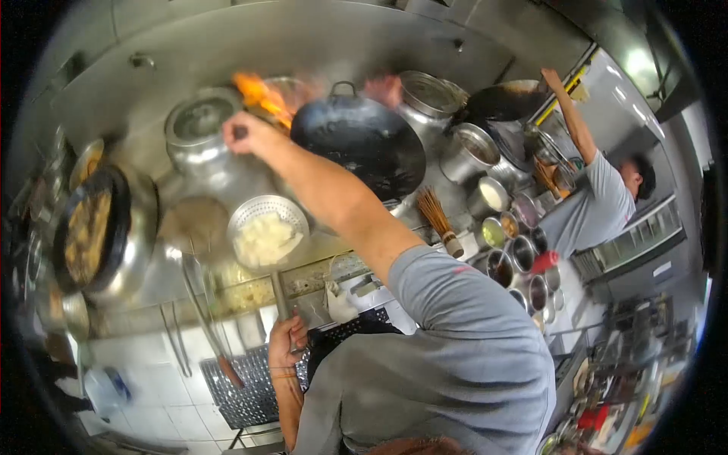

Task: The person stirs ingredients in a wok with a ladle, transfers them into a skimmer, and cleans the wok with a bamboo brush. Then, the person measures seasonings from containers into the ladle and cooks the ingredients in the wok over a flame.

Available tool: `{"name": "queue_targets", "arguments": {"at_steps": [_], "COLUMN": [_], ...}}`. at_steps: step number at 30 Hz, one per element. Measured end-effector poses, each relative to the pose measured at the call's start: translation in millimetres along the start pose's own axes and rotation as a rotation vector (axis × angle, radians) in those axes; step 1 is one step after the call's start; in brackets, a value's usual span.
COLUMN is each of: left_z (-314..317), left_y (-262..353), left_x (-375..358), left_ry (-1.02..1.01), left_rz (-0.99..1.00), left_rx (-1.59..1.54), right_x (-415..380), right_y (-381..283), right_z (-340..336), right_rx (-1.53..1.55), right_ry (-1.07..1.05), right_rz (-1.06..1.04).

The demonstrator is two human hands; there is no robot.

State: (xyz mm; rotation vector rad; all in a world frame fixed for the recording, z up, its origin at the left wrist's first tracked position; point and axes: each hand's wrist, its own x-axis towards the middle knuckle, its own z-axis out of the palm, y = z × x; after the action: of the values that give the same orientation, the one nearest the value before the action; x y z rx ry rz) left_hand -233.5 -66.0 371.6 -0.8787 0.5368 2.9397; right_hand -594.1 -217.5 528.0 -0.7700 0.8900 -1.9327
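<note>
My left hand (287, 341) is closed round the handle of a perforated metal strainer (293, 208), which holds pale white chunks (265, 240). My right arm stretches forward across the stove, with my right hand (249, 133) closed beside a lidded steel pot (201, 121). Something small and dark shows in that fist, too small to name. Just right of my right hand, a black wok (356, 144) stands tilted. Orange flames (262, 97) rise between the wok and the lidded pot.
At left sits a large pot (140, 250) with a dark pan of browned food (87, 235). A bamboo brush (432, 214) lies right of my arm, near steel pots (470, 154) and seasoning containers (523, 254). A co-worker (599, 197) stands at right, one arm raised towards another wok.
</note>
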Motion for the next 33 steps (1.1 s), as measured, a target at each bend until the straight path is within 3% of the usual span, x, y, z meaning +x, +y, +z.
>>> {"name": "queue_targets", "arguments": {"at_steps": [3,4,6,7,9,10,12,13,15,16,18,22,24,26,28,32,33], "left_z": [6,8,13,22,39,47,57,63,86,95,110,134,159,167,184,188,189], "left_y": [2,4,5,8,13,14,19,22,32,36,41,47,50,51,49,41,40], "left_x": [-14,-20,-31,-38,-48,-50,-49,-46,-44,-39,-30,6,20,43,55,93,101], "left_ry": [0.016,0.023,0.047,0.031,0.028,0.020,0.002,-0.013,-0.057,-0.063,-0.170,-0.225,-0.198,-0.249,-0.266,-0.299,-0.332], "left_rz": [0.091,0.098,0.129,0.135,0.180,0.217,0.225,0.240,0.254,0.253,0.218,0.110,0.093,-0.004,-0.021,-0.144,-0.166], "left_rx": [0.047,0.053,0.049,0.017,0.017,0.012,0.029,0.019,0.033,0.044,0.034,0.018,0.078,0.027,0.049,-0.072,-0.033], "right_x": [-2,-28,7,8,6,6,7,3,-5,-10,-17,-57,-107,-116,-103,-172,-208], "right_y": [-27,-49,-54,-52,-57,-66,-85,-88,-93,-109,-147,-193,-216,-234,-252,-281,-280], "right_z": [14,32,-2,-10,-18,-20,-22,-27,-37,-33,-29,-27,-19,-25,-51,-56,-41], "right_rx": [0.178,-0.046,0.628,0.636,0.341,0.343,0.748,0.752,0.301,0.302,1.008,0.814,0.160,0.226,0.798,0.846,0.417], "right_ry": [0.173,0.132,0.290,0.282,0.162,0.160,0.248,0.246,0.138,0.138,0.408,0.256,0.099,0.113,0.272,0.320,0.270], "right_rz": [0.141,-0.079,0.398,0.395,0.131,0.121,0.321,0.310,0.000,-0.012,0.544,0.354,-0.066,-0.026,0.400,0.444,0.204]}}
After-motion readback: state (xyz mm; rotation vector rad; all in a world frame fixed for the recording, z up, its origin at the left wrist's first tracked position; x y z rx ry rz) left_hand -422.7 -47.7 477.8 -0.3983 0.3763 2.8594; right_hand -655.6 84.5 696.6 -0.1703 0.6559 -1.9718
